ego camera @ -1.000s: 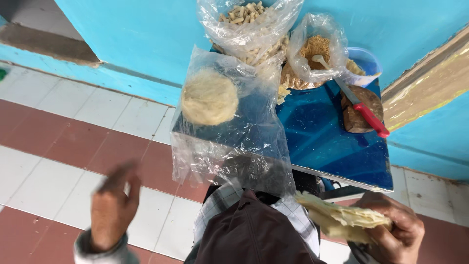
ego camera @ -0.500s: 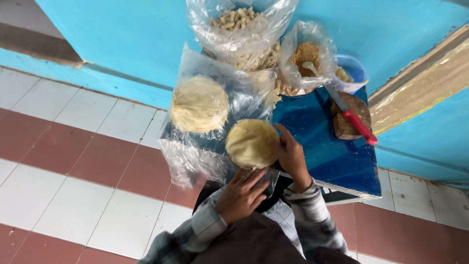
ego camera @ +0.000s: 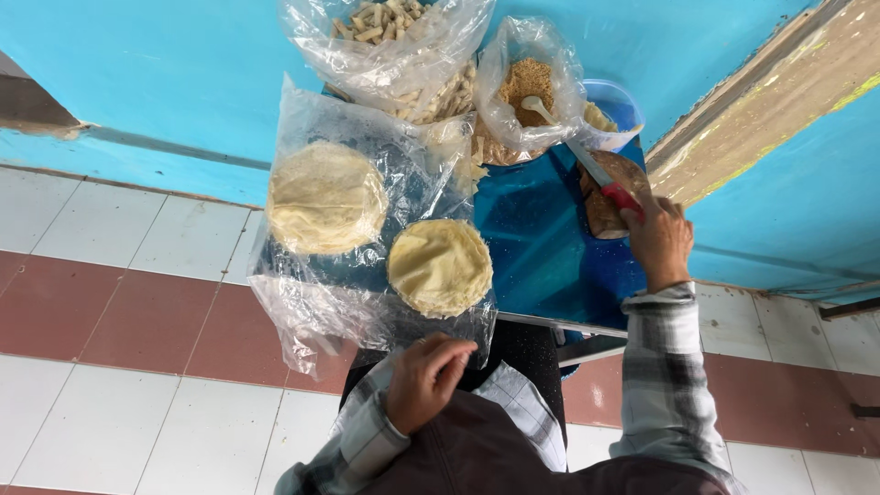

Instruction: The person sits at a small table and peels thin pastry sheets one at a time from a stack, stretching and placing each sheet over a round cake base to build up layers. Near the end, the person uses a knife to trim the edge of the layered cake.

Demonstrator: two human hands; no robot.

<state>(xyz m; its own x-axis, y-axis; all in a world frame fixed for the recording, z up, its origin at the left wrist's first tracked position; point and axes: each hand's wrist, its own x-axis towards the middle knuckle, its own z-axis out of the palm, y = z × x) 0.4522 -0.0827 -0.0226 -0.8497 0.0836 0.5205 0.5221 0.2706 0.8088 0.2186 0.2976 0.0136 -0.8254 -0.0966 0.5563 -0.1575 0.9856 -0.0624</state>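
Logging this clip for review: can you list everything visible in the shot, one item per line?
flatbread rounds: two, pale yellow, on clear plastic on the table's left side.
plastic sheet: one, clear, under the rounds.
bag of pale sticks: one, clear, back of table.
bag of brown crumbs: one, clear, spoon inside, back of table.
tub: one, blue, back right.
knife: one, red handle, over a brown board.
table: one, blue top.
floor tiles: white and red-brown.
wall: turquoise.
right hand: at the knife handle.
left hand: near the body, holding nothing.
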